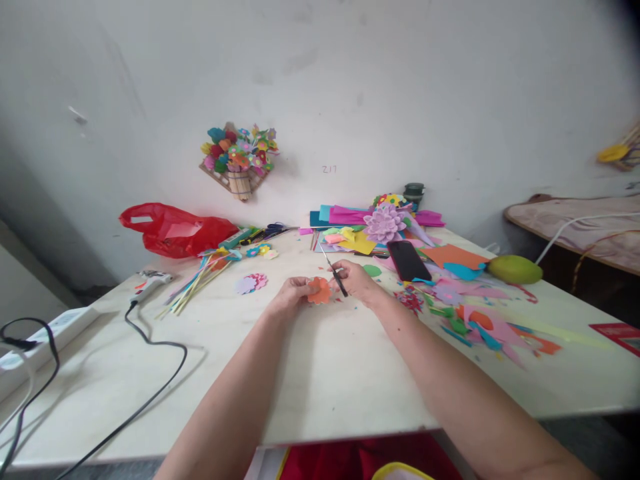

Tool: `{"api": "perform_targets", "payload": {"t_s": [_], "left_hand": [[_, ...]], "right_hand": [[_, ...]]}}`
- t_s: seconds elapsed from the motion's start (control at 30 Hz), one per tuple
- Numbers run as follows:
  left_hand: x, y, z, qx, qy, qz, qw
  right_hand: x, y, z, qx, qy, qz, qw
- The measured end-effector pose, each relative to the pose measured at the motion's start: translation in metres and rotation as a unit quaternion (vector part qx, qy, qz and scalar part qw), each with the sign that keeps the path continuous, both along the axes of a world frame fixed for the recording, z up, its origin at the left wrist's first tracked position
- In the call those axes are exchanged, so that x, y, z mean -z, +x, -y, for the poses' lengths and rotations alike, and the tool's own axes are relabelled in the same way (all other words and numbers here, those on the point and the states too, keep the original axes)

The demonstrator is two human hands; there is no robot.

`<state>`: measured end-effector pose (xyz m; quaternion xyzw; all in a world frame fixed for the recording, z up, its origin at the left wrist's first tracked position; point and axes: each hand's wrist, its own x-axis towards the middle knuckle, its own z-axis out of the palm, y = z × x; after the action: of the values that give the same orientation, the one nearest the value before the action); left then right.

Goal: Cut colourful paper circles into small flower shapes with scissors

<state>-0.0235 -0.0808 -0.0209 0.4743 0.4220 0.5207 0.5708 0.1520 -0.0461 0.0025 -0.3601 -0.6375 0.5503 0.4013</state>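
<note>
Pinched in my left hand (291,293) is an orange flower cut-out (319,291) with a scalloped edge. My right hand (355,280) is closed around a slim tool with a dark handle and a thin metal shaft, which looks like a screwdriver (339,281); its shaft points up and away to the left. Both hands are close together above the middle of the white table (320,393). Left of them lie pink and lilac flower cut-outs (253,284). A green round piece (371,270) rests just beyond my right hand.
Paper scraps (485,320), a phone (409,261) and a yellow-green oval object (515,269) lie on the right. At the left are a glue gun (156,283) with its cable, a power strip (60,330), thin sticks (197,283) and a red plastic bag (185,230). A lilac flower (385,223) sits at the back.
</note>
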Motion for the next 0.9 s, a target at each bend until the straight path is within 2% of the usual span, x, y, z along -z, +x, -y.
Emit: {"api": "perform_targets", "payload": {"t_s": [0.3,0.47,0.63,0.9], "left_hand": [[-0.002,-0.001,-0.001,-0.040,0.038,0.048,0.997],[-0.005,-0.002,0.000,-0.055,0.047,0.083,0.994],[-0.005,-0.004,0.001,-0.065,0.047,0.094,0.992],[-0.003,-0.007,-0.003,-0.074,0.032,0.104,0.991]], "right_hand": [[-0.003,-0.002,0.006,-0.018,-0.037,0.018,0.999],[0.001,0.009,-0.003,-0.078,-0.045,0.036,0.995],[0.006,0.019,-0.011,-0.164,0.003,0.061,0.985],[-0.004,0.030,-0.007,-0.194,0.030,0.143,0.970]]}}
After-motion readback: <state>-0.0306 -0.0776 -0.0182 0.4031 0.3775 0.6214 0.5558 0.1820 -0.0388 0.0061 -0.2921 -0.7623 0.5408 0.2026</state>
